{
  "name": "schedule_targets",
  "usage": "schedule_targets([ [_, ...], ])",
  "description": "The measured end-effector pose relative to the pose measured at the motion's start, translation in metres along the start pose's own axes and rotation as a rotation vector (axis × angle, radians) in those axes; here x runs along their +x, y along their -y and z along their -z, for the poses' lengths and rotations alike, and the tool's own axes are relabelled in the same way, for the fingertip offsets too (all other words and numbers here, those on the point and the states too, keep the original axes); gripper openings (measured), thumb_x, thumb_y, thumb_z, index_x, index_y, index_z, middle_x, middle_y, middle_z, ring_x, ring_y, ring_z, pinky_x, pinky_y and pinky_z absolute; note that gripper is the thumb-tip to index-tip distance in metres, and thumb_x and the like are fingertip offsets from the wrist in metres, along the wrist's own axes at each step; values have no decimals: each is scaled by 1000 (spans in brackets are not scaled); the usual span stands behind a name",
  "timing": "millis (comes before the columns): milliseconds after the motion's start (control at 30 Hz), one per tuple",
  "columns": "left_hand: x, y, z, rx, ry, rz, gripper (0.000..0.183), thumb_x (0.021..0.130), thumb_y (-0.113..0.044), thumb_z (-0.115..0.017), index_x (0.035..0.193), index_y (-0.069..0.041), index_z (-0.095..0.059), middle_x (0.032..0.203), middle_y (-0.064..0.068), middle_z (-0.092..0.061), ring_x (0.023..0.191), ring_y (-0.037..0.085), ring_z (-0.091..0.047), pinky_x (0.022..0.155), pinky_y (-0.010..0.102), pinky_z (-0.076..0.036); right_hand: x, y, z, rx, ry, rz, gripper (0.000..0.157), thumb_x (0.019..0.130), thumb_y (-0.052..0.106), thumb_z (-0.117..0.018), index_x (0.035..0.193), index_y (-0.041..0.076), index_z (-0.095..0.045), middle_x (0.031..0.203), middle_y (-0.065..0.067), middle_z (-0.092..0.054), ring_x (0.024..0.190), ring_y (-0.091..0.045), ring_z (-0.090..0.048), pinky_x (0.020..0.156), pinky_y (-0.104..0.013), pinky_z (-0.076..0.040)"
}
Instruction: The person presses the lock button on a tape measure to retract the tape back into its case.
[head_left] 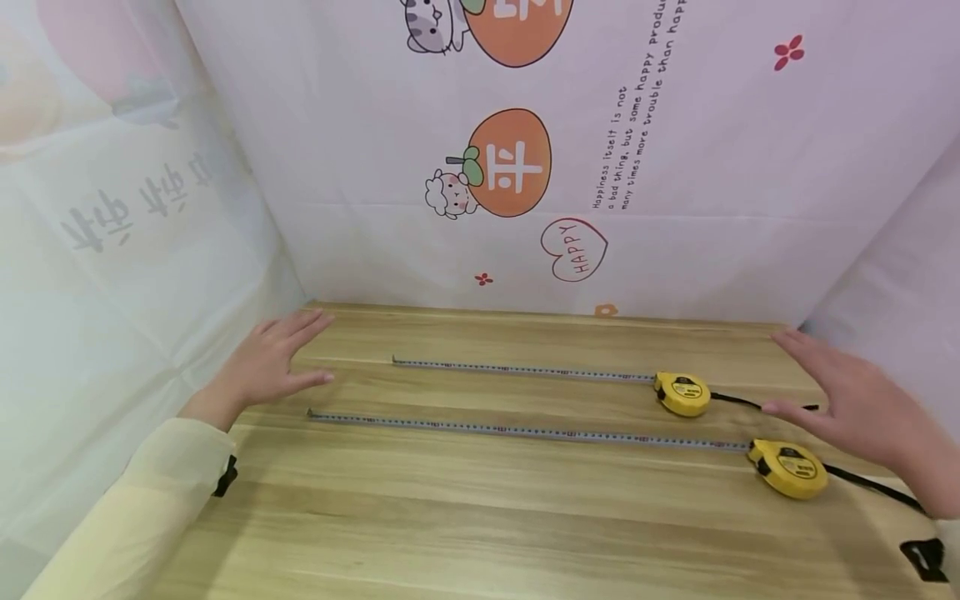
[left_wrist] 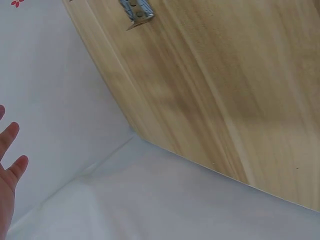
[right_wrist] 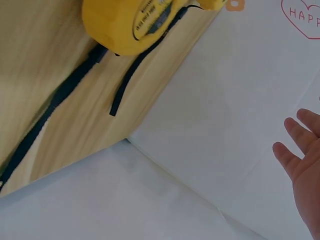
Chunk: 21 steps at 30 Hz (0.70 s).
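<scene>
Two yellow tape measures lie on the wooden table with their blades drawn out to the left, roughly parallel. The farther tape measure (head_left: 682, 394) has the shorter blade (head_left: 525, 371); the nearer tape measure (head_left: 789, 469) has a longer blade (head_left: 525, 431). My left hand (head_left: 270, 358) hovers past the blades' hooked ends, fingers extended, holding nothing. Above the black straps on the right is my right hand (head_left: 862, 400), fingers straight and likewise holding nothing. A metal end hook (left_wrist: 139, 12) shows in the left wrist view. One yellow case (right_wrist: 127, 25) appears large in the right wrist view.
Printed white cloth (head_left: 360, 167) stands behind the wooden table (head_left: 450, 525), and more white cloth (head_left: 150, 317) hangs at the left side. A black strap (head_left: 870, 483) trails from the nearer case toward the right edge.
</scene>
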<state>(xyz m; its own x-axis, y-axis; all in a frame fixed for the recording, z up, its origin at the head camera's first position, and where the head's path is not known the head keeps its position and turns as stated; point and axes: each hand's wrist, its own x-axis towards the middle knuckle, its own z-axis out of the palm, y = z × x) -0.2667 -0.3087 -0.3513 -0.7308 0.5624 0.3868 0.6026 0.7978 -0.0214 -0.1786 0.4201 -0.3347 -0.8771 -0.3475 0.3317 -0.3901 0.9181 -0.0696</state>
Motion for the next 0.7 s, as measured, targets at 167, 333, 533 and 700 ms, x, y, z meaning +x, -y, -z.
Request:
schedule_targets([
  [167, -8, -1, -5, -49, 28, 40, 85, 79, -56, -72, 143, -7, -46, 145, 20, -43, 130, 43, -40, 102, 62, -27, -7, -3, -10, 35, 9, -1, 100, 79, 37, -80, 155, 8, -23, 151, -27, -29, 125, -57, -34, 106, -66, -17],
  [333, -18, -3, -11, -104, 49, 88, 87, 76, -54, -76, 142, -6, -47, 143, 20, -45, 126, 45, -42, 102, 63, -28, -15, -2, -19, 88, 20, -18, 96, 78, 36, -81, 153, 7, -28, 147, -28, -35, 129, -54, -32, 112, -58, -11],
  [533, -29, -2, -19, -170, 72, 137, 88, 75, -52, -79, 144, -8, -46, 142, 20, -45, 126, 46, -42, 99, 66, -31, -27, -2, -30, 144, 49, -28, 93, 77, 37, -83, 149, 5, -34, 142, -29, -42, 124, -53, -39, 115, -50, -12],
  [700, -34, -3, -22, -241, 118, 200, 90, 74, -56, -79, 142, -7, -47, 141, 22, -46, 126, 47, -42, 98, 66, -32, -34, -4, -38, 156, 77, -40, 93, 74, 37, -85, 146, 2, -38, 137, -29, -45, 117, -52, -43, 99, -63, -27],
])
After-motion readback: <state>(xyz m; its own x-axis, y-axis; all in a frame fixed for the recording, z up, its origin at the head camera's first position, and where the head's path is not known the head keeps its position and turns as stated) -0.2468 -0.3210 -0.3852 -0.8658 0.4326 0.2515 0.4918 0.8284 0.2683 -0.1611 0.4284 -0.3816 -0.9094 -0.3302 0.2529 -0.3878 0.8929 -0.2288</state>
